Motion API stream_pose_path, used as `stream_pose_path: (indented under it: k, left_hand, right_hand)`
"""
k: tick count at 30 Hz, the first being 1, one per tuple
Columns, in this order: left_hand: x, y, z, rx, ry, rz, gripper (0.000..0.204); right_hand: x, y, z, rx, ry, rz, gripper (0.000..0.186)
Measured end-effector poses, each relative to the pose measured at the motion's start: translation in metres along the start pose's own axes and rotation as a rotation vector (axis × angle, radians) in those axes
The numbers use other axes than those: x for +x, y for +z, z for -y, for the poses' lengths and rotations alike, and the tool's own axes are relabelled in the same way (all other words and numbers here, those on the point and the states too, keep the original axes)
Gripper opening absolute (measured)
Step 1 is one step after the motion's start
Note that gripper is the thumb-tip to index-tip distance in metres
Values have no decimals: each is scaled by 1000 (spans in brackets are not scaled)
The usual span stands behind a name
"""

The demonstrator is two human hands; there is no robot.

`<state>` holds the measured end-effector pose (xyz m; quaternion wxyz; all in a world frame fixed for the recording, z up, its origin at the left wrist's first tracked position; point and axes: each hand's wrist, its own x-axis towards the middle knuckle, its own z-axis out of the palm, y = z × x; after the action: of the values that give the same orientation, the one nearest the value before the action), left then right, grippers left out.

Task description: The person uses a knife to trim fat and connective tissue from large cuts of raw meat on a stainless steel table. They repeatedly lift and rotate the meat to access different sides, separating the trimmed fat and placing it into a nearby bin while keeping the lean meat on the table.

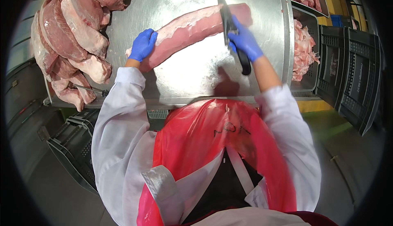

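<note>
L hand (142, 45) holds pork loin (186, 30) by its L end, upper ctr of frame. R hand (245, 42) grips knife (227, 23) over R part. Bench (186, 78) upper L: meat pile (65, 29).

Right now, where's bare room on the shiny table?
Bare metal table shows between the long meat strip and the near edge, and between the right hand and the right rim. The left is crowded with piled meat.

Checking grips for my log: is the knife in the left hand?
No: the right hand holds the knife, while the left hand rests on the left end of the long meat piece.
</note>
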<state>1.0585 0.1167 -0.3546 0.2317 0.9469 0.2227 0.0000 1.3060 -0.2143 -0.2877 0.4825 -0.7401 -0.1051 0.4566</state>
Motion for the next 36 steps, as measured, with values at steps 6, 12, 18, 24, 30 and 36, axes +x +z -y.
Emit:
stream_pose_path:
  k: [6,12,18,24,30,36]
  left_hand:
    - [-43,8,-21,47,-35,155,38]
    - [33,-4,-137,-128,25,117,59]
    - [117,36,-183,-224,117,344,27]
    - [112,26,-183,-254,192,244,18]
    - [108,22,-168,-303,105,264,8]
    - [132,8,-174,-224,236,341,7]
  right_hand:
    - [-123,0,-14,-142,147,141,78]
    - [-141,-45,-38,120,-28,-76,80]
    - [-29,-27,-32,107,-192,-203,77]
    - [66,0,-27,63,-327,0,75]
    - [-18,-38,-21,-251,-78,426,73]
    - [20,-9,9,-197,-51,432,74]
